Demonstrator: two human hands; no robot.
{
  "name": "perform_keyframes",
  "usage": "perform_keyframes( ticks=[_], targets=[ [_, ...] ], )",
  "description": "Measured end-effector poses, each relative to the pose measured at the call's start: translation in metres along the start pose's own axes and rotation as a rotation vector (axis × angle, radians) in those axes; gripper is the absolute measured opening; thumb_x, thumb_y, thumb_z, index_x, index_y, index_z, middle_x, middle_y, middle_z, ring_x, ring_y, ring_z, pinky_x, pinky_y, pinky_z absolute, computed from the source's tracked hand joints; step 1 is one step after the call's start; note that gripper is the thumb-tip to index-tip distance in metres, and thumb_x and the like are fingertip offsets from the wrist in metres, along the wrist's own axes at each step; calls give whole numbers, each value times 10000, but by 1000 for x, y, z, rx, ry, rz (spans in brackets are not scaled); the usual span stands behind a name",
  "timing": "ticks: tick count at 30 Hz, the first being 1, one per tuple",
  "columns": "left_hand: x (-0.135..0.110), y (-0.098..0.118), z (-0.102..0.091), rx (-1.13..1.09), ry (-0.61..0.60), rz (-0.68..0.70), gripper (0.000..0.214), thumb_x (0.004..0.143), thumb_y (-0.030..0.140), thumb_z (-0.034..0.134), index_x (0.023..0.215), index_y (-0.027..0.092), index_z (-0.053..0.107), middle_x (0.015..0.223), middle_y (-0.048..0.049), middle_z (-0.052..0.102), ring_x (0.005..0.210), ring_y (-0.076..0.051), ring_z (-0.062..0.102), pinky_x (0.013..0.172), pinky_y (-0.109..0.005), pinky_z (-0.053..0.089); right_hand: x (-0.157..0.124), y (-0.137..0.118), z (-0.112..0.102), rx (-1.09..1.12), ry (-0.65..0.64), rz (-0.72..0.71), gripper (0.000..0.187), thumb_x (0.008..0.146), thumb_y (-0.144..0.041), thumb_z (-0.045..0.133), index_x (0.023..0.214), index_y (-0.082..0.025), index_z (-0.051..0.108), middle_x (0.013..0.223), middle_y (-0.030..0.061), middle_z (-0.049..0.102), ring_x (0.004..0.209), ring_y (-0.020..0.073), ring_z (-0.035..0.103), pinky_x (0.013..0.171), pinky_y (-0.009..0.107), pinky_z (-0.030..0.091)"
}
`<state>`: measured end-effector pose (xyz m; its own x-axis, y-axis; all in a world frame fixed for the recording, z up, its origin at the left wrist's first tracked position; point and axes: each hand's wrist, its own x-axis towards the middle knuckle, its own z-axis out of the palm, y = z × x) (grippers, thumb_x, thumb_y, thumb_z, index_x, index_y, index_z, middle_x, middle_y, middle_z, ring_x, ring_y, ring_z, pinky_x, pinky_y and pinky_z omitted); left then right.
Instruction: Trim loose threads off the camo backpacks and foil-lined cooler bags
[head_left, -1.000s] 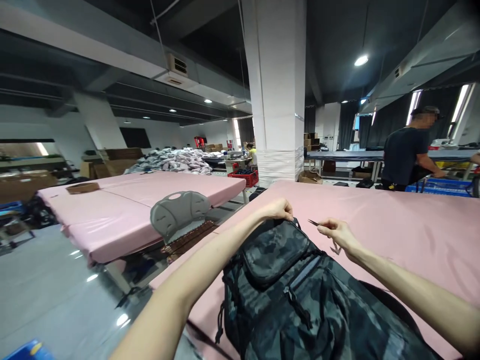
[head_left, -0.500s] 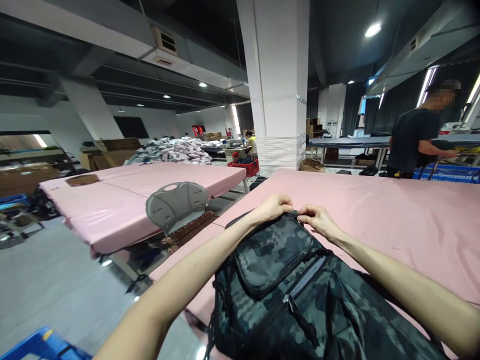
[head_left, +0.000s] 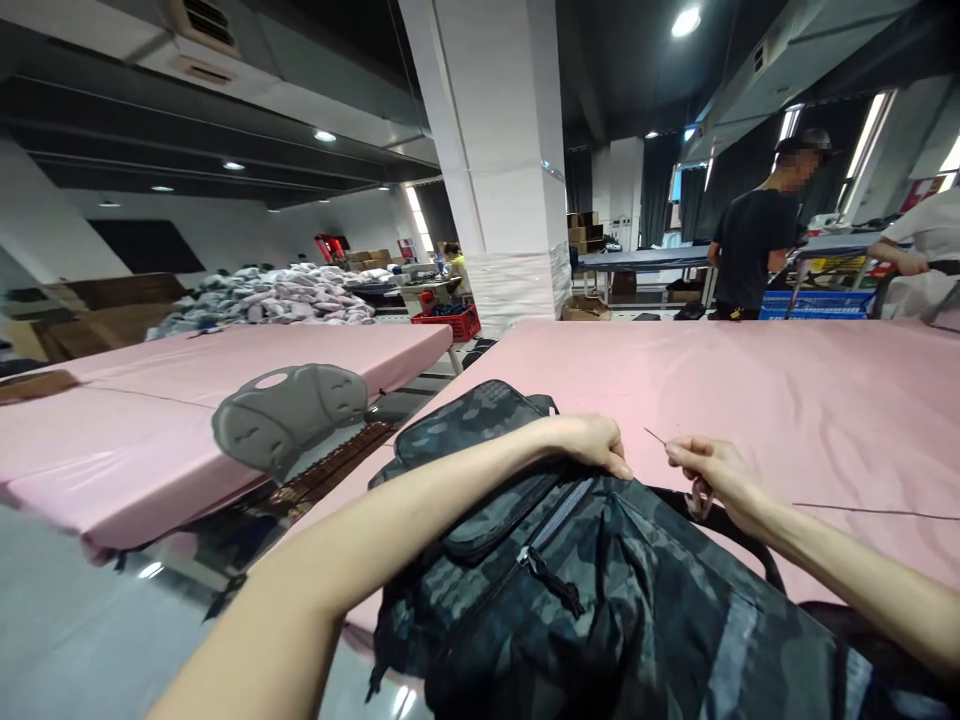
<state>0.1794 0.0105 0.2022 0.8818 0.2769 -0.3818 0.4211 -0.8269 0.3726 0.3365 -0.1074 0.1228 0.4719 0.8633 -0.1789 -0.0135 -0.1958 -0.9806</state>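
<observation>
A dark camouflage backpack (head_left: 652,590) lies on the pink-covered table in front of me, its zipped front pockets facing up. My left hand (head_left: 592,442) reaches across it, fingers closed on the fabric at its far side edge. Just right of the bag, my right hand (head_left: 709,470) is held apart from it in a pinch. A thin dark thread (head_left: 655,436) sticks out from those fingertips toward the left. Below my left wrist runs a grey zip (head_left: 559,518) with a black cord pull (head_left: 555,580).
The pink table (head_left: 750,380) stretches away to the right. A grey plastic chair (head_left: 292,420) stands on the left, by a second pink table (head_left: 337,345). A white pillar (head_left: 495,150) rises ahead. A person in a dark shirt (head_left: 754,240) and another in white (head_left: 926,240) are beyond.
Both hands have left the bag's top end: my left moved to its side edge, my right went right and now pinches a thread. My view has turned right.
</observation>
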Motion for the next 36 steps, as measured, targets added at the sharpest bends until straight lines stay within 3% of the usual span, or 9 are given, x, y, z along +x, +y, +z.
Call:
perform_keyframes(
  ticks=[4,7,10,14,16,21,26,32,36],
  targets=[
    [9,2,1,-125,-123,-43,256,770,350,593,797,125,713,675,2,660,610,-93,509,587,-169,382,-37,31,10,116,-52,58,286,609,-416,686,707,-172,575,487,-57,462,368,63,367,345,198,262],
    [-2,9,7,-167,-200,34,206,710,335,655,777,147,706,661,22,646,613,-86,508,581,-156,373,-60,53,16,183,-118,92,322,613,-456,686,748,-177,601,558,-37,541,432,79,443,409,207,324],
    [-16,25,18,-138,-140,45,117,713,247,647,755,146,688,644,23,627,602,-82,511,564,-156,361,-75,64,16,238,-139,109,392,588,-488,706,811,-176,621,637,-12,607,491,101,504,469,225,376],
    [-34,44,31,74,157,-12,82,734,165,615,702,126,681,582,5,598,574,-88,502,551,-181,338,-86,58,14,179,-165,12,384,539,-470,735,776,-183,641,641,-4,623,580,131,547,548,244,416],
    [-42,48,32,44,213,-20,110,732,204,629,697,116,685,554,6,576,550,-88,488,533,-182,334,-89,52,15,135,-174,-68,358,543,-468,727,749,-187,646,670,5,635,613,140,556,572,251,425],
    [-56,51,27,-164,81,-74,254,813,267,498,827,86,676,684,-18,605,486,-66,463,453,-157,335,-91,47,18,78,-198,-144,356,579,-477,705,782,-188,657,711,18,642,612,142,549,528,244,401],
    [-56,53,26,-44,-9,-55,208,787,245,555,873,99,675,679,-9,599,540,-76,476,495,-157,355,-91,48,19,65,-214,-123,367,580,-466,705,807,-180,665,740,16,646,638,143,547,558,248,404],
    [-54,54,32,80,155,-50,95,749,181,609,699,114,654,525,36,496,529,-74,434,508,-169,298,-91,44,21,69,-203,-98,350,548,-449,719,768,-180,675,759,19,656,712,162,561,662,273,421],
    [-56,51,35,55,195,38,116,753,235,621,716,133,661,613,18,562,602,-90,487,559,-173,315,-90,40,24,51,-228,-110,332,575,-450,709,780,-190,687,755,11,661,698,163,570,656,277,426]
  ],
)
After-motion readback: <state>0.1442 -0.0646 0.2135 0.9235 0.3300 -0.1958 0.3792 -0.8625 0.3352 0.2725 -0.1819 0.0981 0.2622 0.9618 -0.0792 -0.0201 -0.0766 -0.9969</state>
